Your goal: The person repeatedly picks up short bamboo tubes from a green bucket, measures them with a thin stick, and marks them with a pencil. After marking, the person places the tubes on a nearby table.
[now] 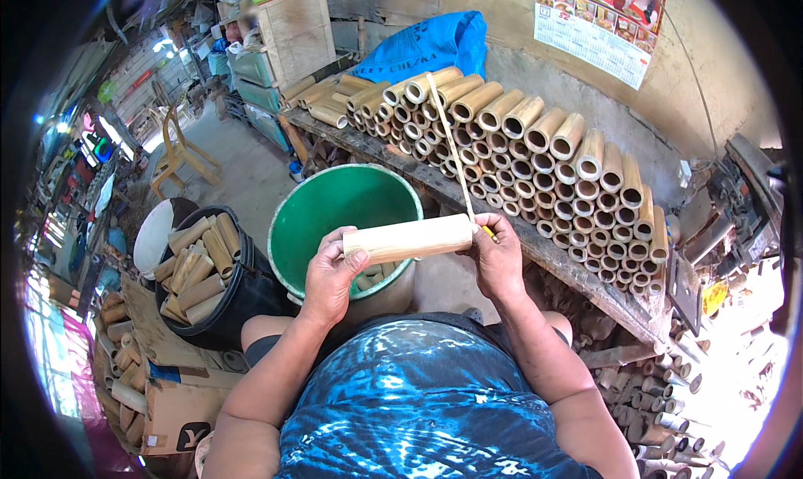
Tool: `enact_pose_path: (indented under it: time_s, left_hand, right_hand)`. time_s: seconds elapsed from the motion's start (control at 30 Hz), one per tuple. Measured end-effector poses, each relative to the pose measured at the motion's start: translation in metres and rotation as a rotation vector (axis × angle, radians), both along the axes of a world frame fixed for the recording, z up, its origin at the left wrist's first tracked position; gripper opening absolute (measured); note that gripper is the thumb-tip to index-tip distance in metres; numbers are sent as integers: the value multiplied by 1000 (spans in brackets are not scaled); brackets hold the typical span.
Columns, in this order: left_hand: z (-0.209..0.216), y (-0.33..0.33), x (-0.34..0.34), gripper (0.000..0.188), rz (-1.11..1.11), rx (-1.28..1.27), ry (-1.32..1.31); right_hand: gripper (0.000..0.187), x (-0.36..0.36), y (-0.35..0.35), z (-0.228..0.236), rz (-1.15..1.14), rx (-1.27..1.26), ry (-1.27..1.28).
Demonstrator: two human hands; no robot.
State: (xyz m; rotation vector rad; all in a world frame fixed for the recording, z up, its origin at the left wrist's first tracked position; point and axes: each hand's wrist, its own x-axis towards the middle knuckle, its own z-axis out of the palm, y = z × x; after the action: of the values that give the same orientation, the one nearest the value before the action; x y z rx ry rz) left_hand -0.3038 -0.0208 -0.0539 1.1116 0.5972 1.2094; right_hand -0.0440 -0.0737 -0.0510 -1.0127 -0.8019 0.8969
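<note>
A pale, smooth bamboo tube [408, 238] lies level between my hands, above a large green-lined tub [288, 207]. My left hand [328, 278] is closed on its left end, thumb on the near side. At the other end, my right hand [499, 261] grips the tube. A small yellow stick [489, 234], perhaps a pencil, shows at the right fingers. A long thin pale strip [452, 144] rises from near that hand toward the stacked tubes; whether the fingers hold it I cannot tell. Several cut bamboo pieces [375, 276] lie low in the tub, partly hidden by my hands.
Many bamboo tubes [544, 182] are stacked on a bench [577, 282] at the right. A black bucket [242, 312] of bamboo pieces stands left, beside a cardboard box [184, 408]. Farther back are a yellow chair [176, 157] and a blue sack [435, 48]. More tubes [669, 412] lie lower right.
</note>
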Motion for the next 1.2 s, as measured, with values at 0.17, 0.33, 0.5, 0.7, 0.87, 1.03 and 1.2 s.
enact_pose_path:
  time_s: [0.17, 0.33, 0.5, 0.7, 0.87, 1.03, 1.2]
  left_hand:
    - [-8, 1, 6, 23, 41, 283, 177]
    - [-19, 3, 10, 23, 66, 485, 282]
    - [-20, 4, 7, 27, 21, 459, 351]
    - [-22, 3, 14, 32, -81, 74, 145]
    - [-29, 3, 13, 40, -95, 3, 134]
    - [-32, 1, 12, 28, -21, 369, 273]
    - [-28, -4, 13, 27, -46, 302, 297]
  right_hand:
    - [9, 3, -3, -5, -38, 23, -27]
    - [10, 13, -6, 0, 47, -39, 200]
    - [10, 13, -4, -3, 10, -34, 148]
    - [9, 9, -4, -7, -48, 24, 87]
    - [8, 9, -8, -5, -39, 34, 61]
    - [9, 11, -10, -4, -7, -6, 90]
    - [12, 12, -10, -8, -17, 58, 47]
